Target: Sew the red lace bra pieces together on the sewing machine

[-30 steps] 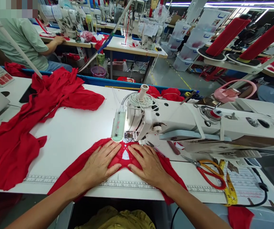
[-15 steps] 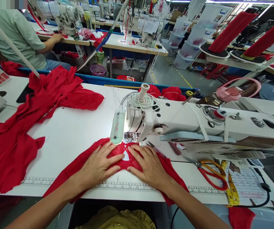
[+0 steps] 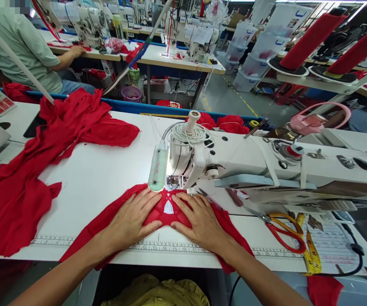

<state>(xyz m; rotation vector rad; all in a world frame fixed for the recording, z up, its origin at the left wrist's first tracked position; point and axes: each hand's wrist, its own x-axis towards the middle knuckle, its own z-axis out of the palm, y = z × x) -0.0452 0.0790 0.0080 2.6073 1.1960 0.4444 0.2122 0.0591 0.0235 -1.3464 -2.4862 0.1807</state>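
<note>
The left hand (image 3: 135,219) and right hand (image 3: 197,216), unclenched with fingers spread, are resting on thin red cloth (image 3: 168,219) by the long white sewing machine (image 3: 237,153).

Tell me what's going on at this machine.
A person's left hand and right hand lie spread on red fabric, on either side of its middle, close to the presser foot of a sewing machine. Whether it's stitching is unclear. A red cloth pile sits on the table at left; scissors lie at right.
</note>
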